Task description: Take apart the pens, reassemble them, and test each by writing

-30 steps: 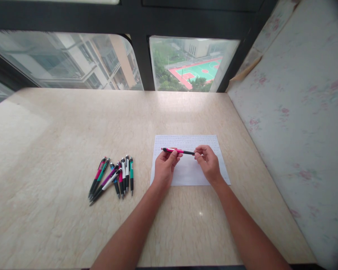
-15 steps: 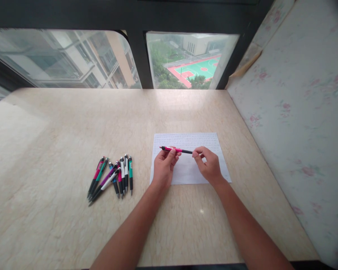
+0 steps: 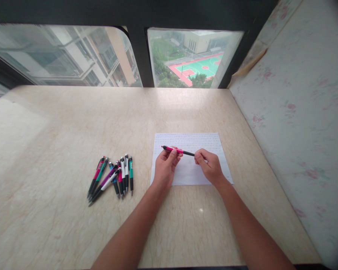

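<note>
A pink and black click pen [image 3: 180,151] is held level above a sheet of paper [image 3: 186,176] with rows of faint writing on its upper part. My left hand [image 3: 165,164] pinches the pink barrel between thumb and fingers, the clicker end pointing left. My right hand [image 3: 210,165] is closed around the pen's tip end, which its fingers hide. Left of the paper lies a loose pile of several click pens, among them a purple pen [image 3: 108,177], a white pen [image 3: 109,181] and a green pen [image 3: 131,173].
The pale marble-patterned sill [image 3: 59,131] carries the paper and pens. A dark window frame [image 3: 146,56] runs along its far edge. On the right rises a wall with floral wallpaper [image 3: 298,131].
My right hand has closed more fully around the tip end of the pen, its fingers curling in. The left hand keeps its pinch. The view has shifted slightly.
</note>
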Demonstrator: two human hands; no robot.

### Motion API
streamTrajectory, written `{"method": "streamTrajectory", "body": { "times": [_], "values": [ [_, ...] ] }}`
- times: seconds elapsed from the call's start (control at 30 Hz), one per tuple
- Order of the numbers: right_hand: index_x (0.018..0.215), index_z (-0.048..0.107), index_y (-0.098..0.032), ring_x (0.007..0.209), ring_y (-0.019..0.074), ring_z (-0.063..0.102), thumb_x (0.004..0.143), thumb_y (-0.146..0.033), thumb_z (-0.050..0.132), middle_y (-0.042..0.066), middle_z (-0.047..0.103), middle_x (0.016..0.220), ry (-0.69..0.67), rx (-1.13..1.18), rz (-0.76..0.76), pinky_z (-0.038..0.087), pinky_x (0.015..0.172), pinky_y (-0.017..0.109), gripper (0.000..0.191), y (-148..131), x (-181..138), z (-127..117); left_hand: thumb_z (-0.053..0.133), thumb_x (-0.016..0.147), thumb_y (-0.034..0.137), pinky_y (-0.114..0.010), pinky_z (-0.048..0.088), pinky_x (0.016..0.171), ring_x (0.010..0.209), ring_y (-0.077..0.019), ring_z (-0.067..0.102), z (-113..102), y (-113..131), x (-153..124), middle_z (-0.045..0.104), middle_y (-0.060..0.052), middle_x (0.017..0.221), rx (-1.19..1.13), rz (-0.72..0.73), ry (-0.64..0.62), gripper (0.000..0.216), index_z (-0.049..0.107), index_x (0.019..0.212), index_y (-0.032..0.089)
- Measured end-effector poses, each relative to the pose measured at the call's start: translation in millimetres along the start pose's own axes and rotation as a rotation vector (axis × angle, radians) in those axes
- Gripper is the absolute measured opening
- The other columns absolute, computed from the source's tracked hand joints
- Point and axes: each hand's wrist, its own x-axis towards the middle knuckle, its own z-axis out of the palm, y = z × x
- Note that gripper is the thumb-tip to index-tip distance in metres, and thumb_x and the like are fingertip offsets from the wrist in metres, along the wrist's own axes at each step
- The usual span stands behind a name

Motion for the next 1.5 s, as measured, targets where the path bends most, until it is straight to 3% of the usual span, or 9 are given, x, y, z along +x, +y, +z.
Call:
{"method": "streamTrajectory", "body": {
  "times": [0.1,0.23,0.43,0.7,0.83,0.93,1.03,1.17,1.5],
  "values": [
    [0.070,0.058,-0.021,0.058,0.0153,0.055,0.098,-0.049,0.037,0.002,0.060,0.063,0.070,0.142,0.073,0.044,0.057,0.029,0.045,5,2,-3,0.079,0.073,0.029,-0.021,0.051,0.071,0.077,-0.0103,0.066,-2,3,2,0.071,-0.005,0.089,-0.009,0.011,0.020,0.025,0.068,0.091,0.015],
    [0.071,0.058,-0.021,0.056,0.0148,0.055,0.096,-0.051,0.043,0.001,0.060,0.061,0.259,0.083,0.178,0.044,0.056,0.027,0.042,13,4,-7,0.078,0.074,0.026,-0.019,0.051,0.072,0.077,-0.0096,0.065,-3,8,4,0.070,-0.005,0.087,-0.042,0.026,0.032,0.024,0.068,0.093,0.015],
    [0.067,0.058,-0.021,0.055,0.0144,0.056,0.096,-0.047,0.045,0.001,0.062,0.059,0.175,-0.133,0.144,0.042,0.058,0.027,0.041,19,6,-8,0.078,0.074,0.027,-0.020,0.050,0.073,0.077,-0.0100,0.066,-1,8,3,0.071,-0.005,0.087,-0.036,0.032,0.033,0.024,0.067,0.091,0.015],
    [0.070,0.060,-0.019,0.054,0.0151,0.060,0.095,-0.051,0.043,0.002,0.064,0.060,0.188,-0.067,0.173,0.046,0.055,0.026,0.044,24,7,-8,0.079,0.072,0.026,-0.021,0.050,0.074,0.078,-0.0098,0.065,-2,6,4,0.070,-0.005,0.087,-0.008,0.050,0.028,0.026,0.067,0.093,0.014],
    [0.077,0.062,-0.018,0.056,0.0151,0.061,0.094,-0.051,0.046,0.003,0.067,0.066,0.257,-0.019,0.190,0.048,0.055,0.027,0.040,18,8,-11,0.080,0.071,0.029,-0.023,0.050,0.077,0.078,-0.0102,0.065,-3,5,5,0.070,-0.005,0.089,0.022,0.065,0.037,0.028,0.066,0.091,0.015],
    [0.089,0.065,-0.019,0.063,0.0155,0.062,0.092,-0.045,0.053,0.004,0.069,0.078,0.328,-0.097,0.068,0.051,0.058,0.028,0.029,5,7,-12,0.079,0.072,0.032,-0.026,0.050,0.077,0.078,-0.0121,0.065,-4,3,4,0.070,-0.006,0.090,0.098,0.096,0.022,0.027,0.066,0.090,0.015],
    [0.097,0.067,-0.021,0.066,0.0154,0.060,0.090,-0.035,0.059,0.005,0.069,0.087,0.269,-0.233,-0.162,0.052,0.061,0.030,0.018,-12,4,-8,0.077,0.074,0.034,-0.028,0.051,0.075,0.078,-0.0139,0.065,-4,1,2,0.070,-0.006,0.088,0.202,0.147,-0.004,0.026,0.066,0.090,0.016],
    [0.105,0.067,-0.023,0.091,0.0214,0.064,0.089,-0.030,0.062,0.008,0.070,0.098,0.144,-0.360,-0.369,0.054,0.080,0.036,0.018,-23,0,4,0.076,0.075,0.035,-0.029,0.051,0.075,0.077,-0.0151,0.066,-4,0,-1,0.069,-0.004,0.082,0.348,0.228,-0.046,0.024,0.066,0.089,0.017],
    [0.099,0.065,-0.022,0.063,0.0123,0.056,0.090,-0.029,0.062,0.003,0.065,0.082,0.013,-0.168,-0.280,0.048,0.062,0.028,0.012,-17,-2,11,0.077,0.072,0.035,-0.026,0.050,0.066,0.068,-0.0133,0.063,-3,3,-4,0.068,-0.001,0.076,0.492,0.247,-0.194,0.024,0.064,0.079,0.017]
  ]
}}
